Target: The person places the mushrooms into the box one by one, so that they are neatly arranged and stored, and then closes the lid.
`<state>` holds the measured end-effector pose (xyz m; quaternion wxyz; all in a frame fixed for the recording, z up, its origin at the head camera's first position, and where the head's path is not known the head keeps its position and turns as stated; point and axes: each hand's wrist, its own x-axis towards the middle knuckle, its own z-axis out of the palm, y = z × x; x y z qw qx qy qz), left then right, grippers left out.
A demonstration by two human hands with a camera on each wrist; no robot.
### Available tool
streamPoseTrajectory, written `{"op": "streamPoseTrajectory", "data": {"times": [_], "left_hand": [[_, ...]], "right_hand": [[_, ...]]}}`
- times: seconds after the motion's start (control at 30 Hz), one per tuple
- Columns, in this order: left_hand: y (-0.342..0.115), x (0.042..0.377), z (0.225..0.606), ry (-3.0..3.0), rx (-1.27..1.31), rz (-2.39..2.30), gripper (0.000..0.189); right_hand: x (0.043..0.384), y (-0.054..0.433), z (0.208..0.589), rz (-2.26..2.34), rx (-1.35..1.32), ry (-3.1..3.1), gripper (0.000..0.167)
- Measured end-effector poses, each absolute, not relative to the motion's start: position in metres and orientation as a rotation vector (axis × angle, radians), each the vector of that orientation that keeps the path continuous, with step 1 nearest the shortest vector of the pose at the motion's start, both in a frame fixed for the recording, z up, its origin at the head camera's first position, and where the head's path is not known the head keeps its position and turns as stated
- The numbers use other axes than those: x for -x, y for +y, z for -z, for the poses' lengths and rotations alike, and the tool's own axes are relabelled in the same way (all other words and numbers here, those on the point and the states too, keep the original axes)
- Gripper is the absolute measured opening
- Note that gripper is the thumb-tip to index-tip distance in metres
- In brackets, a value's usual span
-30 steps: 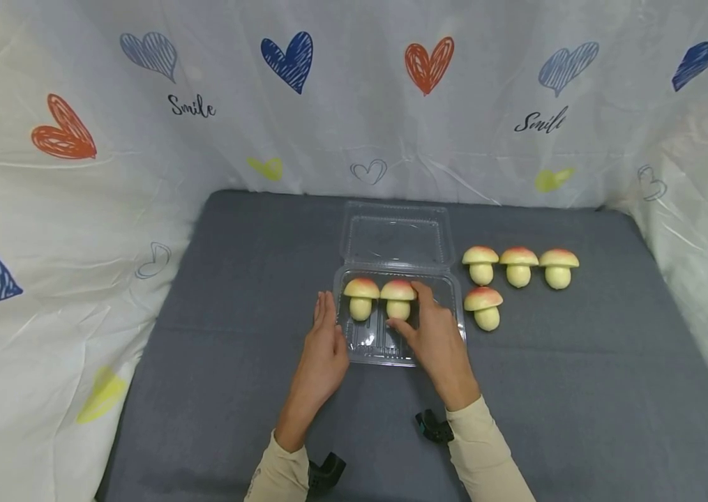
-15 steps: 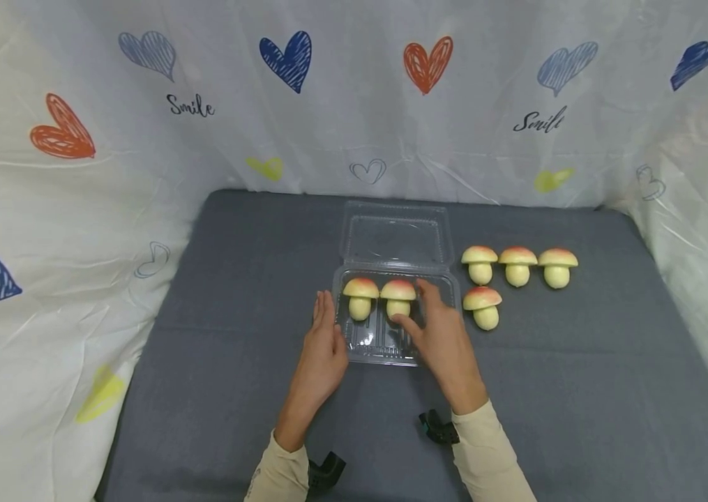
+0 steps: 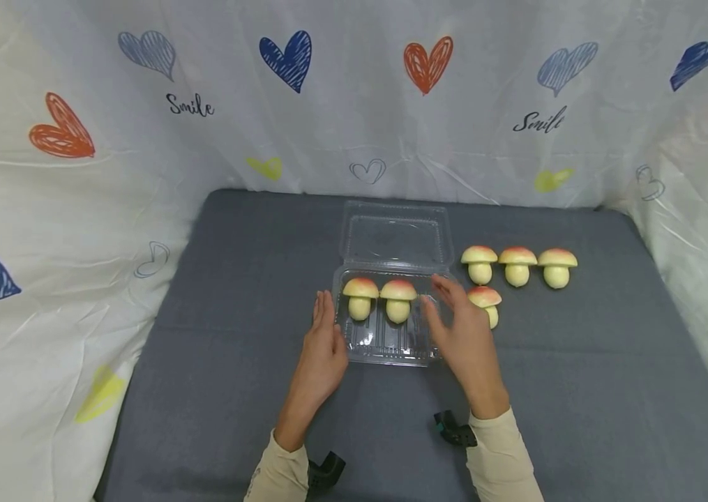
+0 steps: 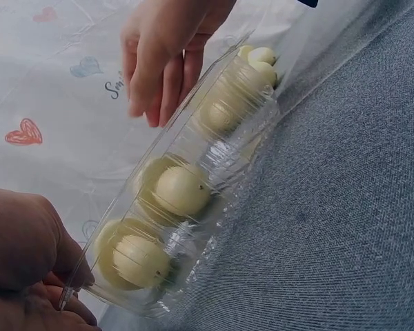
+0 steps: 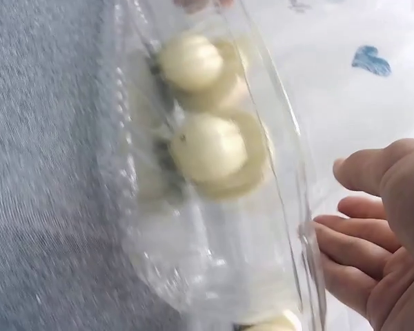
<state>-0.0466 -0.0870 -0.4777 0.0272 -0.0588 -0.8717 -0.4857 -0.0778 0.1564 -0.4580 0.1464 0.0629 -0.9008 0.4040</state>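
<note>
A clear plastic clamshell box point(image 3: 385, 352) lies with its lid point(image 3: 397, 237) folded back. Side by side in its left and middle stand two toy mushrooms, the left mushroom point(image 3: 360, 298) and the second mushroom point(image 3: 398, 301), with red-tinged yellow caps. My left hand point(image 3: 322, 352) rests along the box's left side, fingers straight; the left wrist view shows the fingers at the rim. Over the box's right side hovers my right hand point(image 3: 467, 341), thumb and fingers spread and holding nothing. It partly hides a loose mushroom point(image 3: 485, 298) just right of the box.
Beyond that mushroom, a row of three more stands at the back right: a near mushroom point(image 3: 479, 263), a middle mushroom point(image 3: 517, 265) and a far mushroom point(image 3: 557, 267). A grey cloth point(image 3: 234, 279) covers the table. A white curtain point(image 3: 341, 104) printed with hearts hangs behind.
My right hand has drawn off the second mushroom and moved right, its fingers spreading apart. That mushroom stays in the box. The left hand has kept its place.
</note>
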Motion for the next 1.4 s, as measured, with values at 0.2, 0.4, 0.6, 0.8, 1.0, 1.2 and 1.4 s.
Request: {"op": "streamPoseTrajectory", "data": {"times": [0.2,0.4,0.6,0.8,1.0,1.2,1.4], "left_hand": [[-0.087,0.047,0.478,-2.696,0.183,1.502,0.062],[-0.086,0.047,0.477,-2.694,0.192,1.497,0.061],[-0.085,0.048,0.478,-2.688,0.200,1.502,0.062],[-0.085,0.048,0.478,-2.690,0.199,1.513,0.062],[-0.085,0.049,0.479,-2.684,0.201,1.507,0.062],[-0.086,0.047,0.479,-2.687,0.194,1.503,0.062],[-0.086,0.047,0.479,-2.690,0.188,1.505,0.062]], "right_hand": [[0.078,0.170,0.457,-1.117,-0.161,-2.508,0.045],[0.079,0.186,0.459,-1.072,-0.121,-2.485,0.044],[0.080,0.202,0.460,-1.065,-0.053,-2.463,0.043],[0.079,0.218,0.461,-1.038,-0.033,-2.448,0.044],[0.076,0.234,0.462,-1.016,0.049,-2.500,0.048],[0.070,0.249,0.462,-0.956,0.035,-2.667,0.061],[0.069,0.259,0.466,-0.948,-0.031,-2.808,0.073]]}}
